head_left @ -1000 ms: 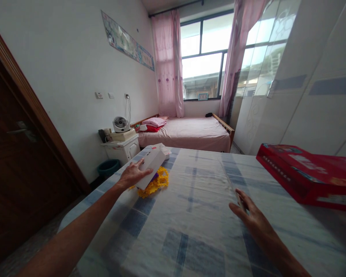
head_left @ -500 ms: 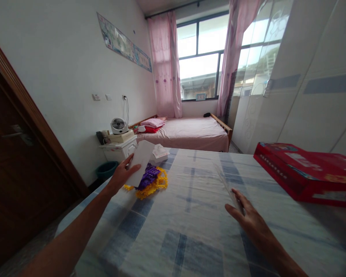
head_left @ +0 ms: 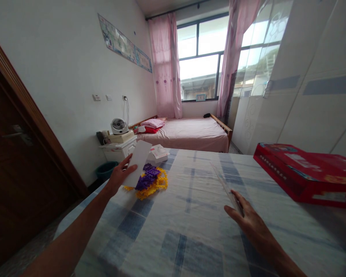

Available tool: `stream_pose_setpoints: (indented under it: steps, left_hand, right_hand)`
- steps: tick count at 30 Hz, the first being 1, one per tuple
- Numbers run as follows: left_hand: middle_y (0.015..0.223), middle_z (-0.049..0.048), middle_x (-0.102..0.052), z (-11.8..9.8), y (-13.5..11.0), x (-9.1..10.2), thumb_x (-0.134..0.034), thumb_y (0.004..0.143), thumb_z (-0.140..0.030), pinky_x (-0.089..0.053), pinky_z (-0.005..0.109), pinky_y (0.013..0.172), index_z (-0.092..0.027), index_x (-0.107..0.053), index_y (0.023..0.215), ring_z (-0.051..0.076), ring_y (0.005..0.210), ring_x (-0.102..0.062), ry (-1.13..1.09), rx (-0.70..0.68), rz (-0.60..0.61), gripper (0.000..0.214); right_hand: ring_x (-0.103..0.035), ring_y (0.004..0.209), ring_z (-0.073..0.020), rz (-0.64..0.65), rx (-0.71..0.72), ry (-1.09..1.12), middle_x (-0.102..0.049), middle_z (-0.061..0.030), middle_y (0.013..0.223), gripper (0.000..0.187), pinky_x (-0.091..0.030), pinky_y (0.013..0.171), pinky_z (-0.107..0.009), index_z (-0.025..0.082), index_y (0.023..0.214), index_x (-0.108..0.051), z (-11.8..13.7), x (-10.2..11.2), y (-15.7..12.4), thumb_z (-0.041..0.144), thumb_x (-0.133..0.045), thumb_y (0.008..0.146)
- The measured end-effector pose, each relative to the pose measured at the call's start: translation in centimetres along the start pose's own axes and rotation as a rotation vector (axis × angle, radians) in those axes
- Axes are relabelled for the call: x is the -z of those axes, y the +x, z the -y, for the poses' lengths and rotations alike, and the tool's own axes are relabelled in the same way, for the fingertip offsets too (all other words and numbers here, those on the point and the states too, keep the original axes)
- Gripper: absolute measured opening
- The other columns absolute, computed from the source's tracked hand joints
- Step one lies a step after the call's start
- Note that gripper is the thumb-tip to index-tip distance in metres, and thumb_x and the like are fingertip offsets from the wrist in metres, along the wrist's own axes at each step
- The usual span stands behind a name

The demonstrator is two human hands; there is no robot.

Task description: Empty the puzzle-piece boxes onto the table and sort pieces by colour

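My left hand point(head_left: 123, 173) is closed around a plain white box-like piece point(head_left: 137, 163), which it holds tilted above the bed. Just beyond it, a small white box point(head_left: 159, 153) with printing on top rests on the sheet. Beneath and right of the white piece lies a heap of purple and yellow interlocking pieces point(head_left: 150, 182), partly covered by it. My right hand point(head_left: 248, 213) pinches a thin, pale flat sheet point(head_left: 223, 182) between thumb and fingers. It is seen nearly edge-on, so its kind cannot be made out.
A large red box point(head_left: 305, 173) sits at the right on the blue-and-white checked sheet point(head_left: 190, 215). Past the far edge stand a pink-covered bed point(head_left: 190, 132) and a white bedside cabinet point(head_left: 123, 148) with a fan point(head_left: 119, 125). A green bin point(head_left: 106, 169) is on the floor at left.
My left hand has shifted slightly left with the white piece, uncovering more of the small printed box. The sheet in my right hand leans a little further left.
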State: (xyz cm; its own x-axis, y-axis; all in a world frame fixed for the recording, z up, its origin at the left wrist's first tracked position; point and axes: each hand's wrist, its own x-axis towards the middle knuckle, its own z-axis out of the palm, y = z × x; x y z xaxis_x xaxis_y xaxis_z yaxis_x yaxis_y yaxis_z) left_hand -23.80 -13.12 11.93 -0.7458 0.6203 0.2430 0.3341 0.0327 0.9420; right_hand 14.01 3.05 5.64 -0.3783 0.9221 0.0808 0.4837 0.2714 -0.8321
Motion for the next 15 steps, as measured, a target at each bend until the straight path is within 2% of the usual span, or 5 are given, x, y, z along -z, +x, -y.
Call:
stream_pose_setpoints:
  steps: [3, 7, 11, 14, 15]
  left_hand:
    - [0.085, 0.004, -0.069, 0.0, -0.1, 0.4, -0.069, 0.069, -0.04, -0.049, 0.023, 0.055, -0.015, -0.059, 0.115, 0.016, 0.067, -0.062, -0.383, 0.098, 0.006, 0.053]
    - [0.098, 0.0019, -0.069, -1.2, -1.4, -0.4, -0.057, 0.077, -0.051, -0.055, 0.035, 0.076, -0.023, -0.056, 0.117, 0.023, 0.09, -0.064, -0.675, 0.115, 0.02, 0.049]
    - [0.112, 0.0036, -0.066, -2.1, -4.3, -4.4, -0.057, 0.076, -0.057, -0.053, 0.046, 0.084, -0.028, -0.046, 0.128, 0.029, 0.104, -0.061, -0.853, 0.24, 0.173, 0.06]
    - [0.109, 0.007, -0.068, -1.5, -7.1, -8.9, -0.057, 0.077, -0.057, -0.053, 0.043, 0.083, -0.025, -0.046, 0.129, 0.028, 0.101, -0.063, -0.883, 0.416, 0.229, 0.063]
    - [0.108, 0.0085, -0.068, -1.2, -8.0, -10.4, -0.057, 0.078, -0.056, -0.052, 0.042, 0.085, -0.022, -0.047, 0.129, 0.028, 0.101, -0.063, -0.908, 0.478, 0.282, 0.063]
  right_hand:
    - [-0.041, 0.126, -0.0301, 0.013, -0.006, 0.007, -0.043, -0.0146, 0.138, 0.087, -0.028, 0.107, -0.044, 0.012, 0.136, -0.039, -0.2, 0.0, 0.0, 0.063, -0.048, 0.065]
    - [-0.038, 0.128, -0.0303, 0.04, -0.014, 0.054, -0.041, -0.0141, 0.14, 0.089, -0.027, 0.108, -0.044, 0.013, 0.137, -0.037, 0.0, -0.1, 0.0, 0.065, -0.05, 0.065]
    - [-0.037, 0.13, -0.0289, 0.114, -0.007, 0.137, -0.038, -0.0124, 0.143, 0.087, -0.025, 0.109, -0.044, 0.015, 0.137, -0.037, 2.4, -0.3, -0.6, 0.063, -0.054, 0.067]
    - [-0.034, 0.132, -0.0263, 0.165, 0.076, 0.137, -0.037, -0.0111, 0.144, 0.082, -0.022, 0.11, -0.042, 0.016, 0.138, -0.036, 5.4, -0.6, -1.2, 0.06, -0.054, 0.071]
    - [-0.033, 0.132, -0.0259, 0.172, 0.102, 0.115, -0.036, -0.011, 0.144, 0.082, -0.022, 0.11, -0.041, 0.016, 0.139, -0.035, 6.4, -0.9, -1.4, 0.06, -0.053, 0.072]
